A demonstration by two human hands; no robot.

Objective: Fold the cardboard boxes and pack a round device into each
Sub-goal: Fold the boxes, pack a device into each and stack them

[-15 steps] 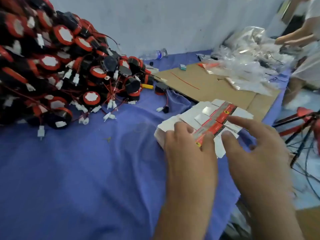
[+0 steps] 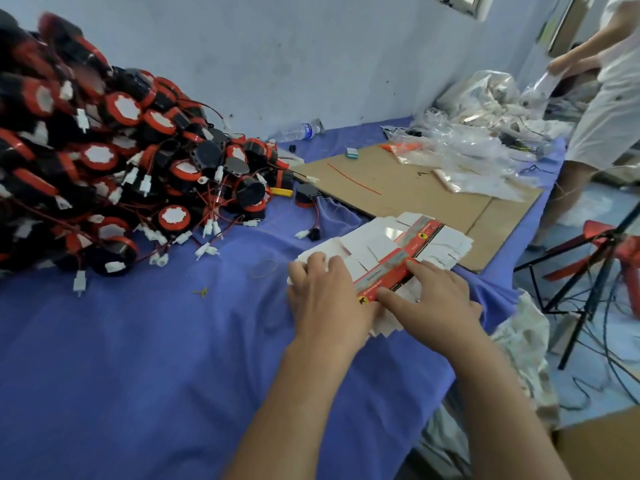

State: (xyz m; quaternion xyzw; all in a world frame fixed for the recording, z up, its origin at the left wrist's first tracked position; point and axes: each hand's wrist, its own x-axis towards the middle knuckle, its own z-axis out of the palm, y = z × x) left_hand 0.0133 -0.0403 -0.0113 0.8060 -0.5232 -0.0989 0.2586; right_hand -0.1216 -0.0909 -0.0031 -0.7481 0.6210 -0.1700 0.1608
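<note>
A stack of flat, unfolded cardboard boxes (image 2: 377,244), white with a red and grey printed stripe, lies on the blue tablecloth (image 2: 138,358) near the table's right edge. My left hand (image 2: 325,299) rests on the near-left part of the stack, fingertips on the white card. My right hand (image 2: 436,303) lies on the near-right part, with index finger and thumb spread along the red stripe of the top box. A big heap of round black-and-red devices (image 2: 104,161) with red wires and white plugs fills the table's left side.
A brown cardboard sheet (image 2: 398,192) lies behind the stack, with clear plastic bags (image 2: 478,154) piled beyond it. A water bottle (image 2: 298,131) lies by the wall. Another person (image 2: 609,109) stands at the right. A tripod (image 2: 588,289) and red stool (image 2: 620,247) stand off the table's right edge.
Both hands have come down onto the stack. My right hand, which hovered with spread fingers, now touches the red stripe with index finger and thumb.
</note>
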